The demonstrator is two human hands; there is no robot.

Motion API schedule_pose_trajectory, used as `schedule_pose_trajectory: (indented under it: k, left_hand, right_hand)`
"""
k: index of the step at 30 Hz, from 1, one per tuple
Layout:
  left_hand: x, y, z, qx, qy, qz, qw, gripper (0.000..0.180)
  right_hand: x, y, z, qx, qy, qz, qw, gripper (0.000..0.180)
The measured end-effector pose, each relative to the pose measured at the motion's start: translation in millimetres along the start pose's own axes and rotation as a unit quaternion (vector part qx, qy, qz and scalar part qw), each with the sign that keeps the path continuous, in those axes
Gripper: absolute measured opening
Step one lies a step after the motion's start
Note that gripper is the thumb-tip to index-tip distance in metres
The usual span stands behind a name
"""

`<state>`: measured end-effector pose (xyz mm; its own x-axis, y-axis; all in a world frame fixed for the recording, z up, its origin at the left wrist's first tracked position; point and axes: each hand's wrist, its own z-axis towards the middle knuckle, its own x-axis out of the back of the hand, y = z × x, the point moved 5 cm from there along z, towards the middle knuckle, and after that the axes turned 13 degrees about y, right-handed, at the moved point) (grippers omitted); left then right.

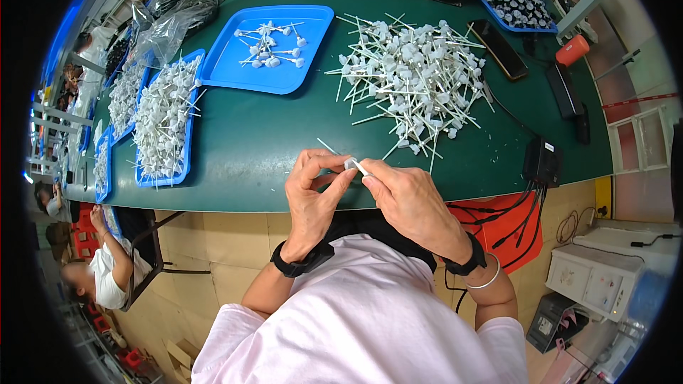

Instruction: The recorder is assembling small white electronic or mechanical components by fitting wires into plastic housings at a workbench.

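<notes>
Near the table's front edge, my left hand [313, 195] pinches a small white plastic piece with a thin stem [349, 163], closed on it between thumb and fingertips. A pale stem sticks out beyond those fingers. My right hand [414, 200] is closed too, with thumb and forefinger gripping a short white rod-like part [361, 168] that meets the piece. Whether the two are joined is too small to tell. Beyond my hands lies a large pile of similar white stemmed pieces [413, 75]. To its left, a blue tray [220, 75] carries several of them.
More blue trays, one full of white pieces [167, 121], stand at the left beside clear plastic bags [171, 28]. At right are a phone [498, 48], a black box with cables [541, 161] and a tray of dark-and-white parts [516, 3]. A seated person [114, 263] works at far left.
</notes>
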<state>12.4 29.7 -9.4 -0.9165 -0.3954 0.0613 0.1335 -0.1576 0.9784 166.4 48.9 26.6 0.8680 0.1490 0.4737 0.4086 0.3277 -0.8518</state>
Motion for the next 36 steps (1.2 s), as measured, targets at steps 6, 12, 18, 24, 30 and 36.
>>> schedule_pose_trajectory:
  k: [6,12,18,24,30,36]
  left_hand:
    - [2.1,-5.1,-2.0,0.046,-0.012,0.002,0.999,0.018]
    - [1.7,-9.6,-3.5,0.127,-0.035,-0.093,0.987,0.019]
    - [0.7,-14.3,-3.1,0.177,-0.049,-0.134,0.974,0.019]
    - [-0.6,-13.9,-2.8,0.180,-0.052,-0.160,0.969,0.018]
    - [-1.0,-11.6,-4.2,0.180,-0.043,-0.163,0.969,0.019]
    - [-0.3,-12.8,-4.7,0.169,-0.030,-0.152,0.973,0.022]
  right_hand:
    - [0.0,6.0,-0.1,-0.012,0.018,0.045,0.999,0.016]
    - [-2.4,21.0,0.7,-0.192,-0.107,0.188,0.957,0.022]
    - [-8.7,32.0,-1.8,-0.247,-0.152,0.339,0.895,0.028]
    - [-12.4,30.7,-8.0,-0.339,-0.186,0.438,0.812,0.032]
    - [-12.0,25.9,-6.8,-0.296,-0.162,0.371,0.865,0.033]
    - [-8.5,21.5,-6.9,-0.274,-0.146,0.312,0.898,0.032]
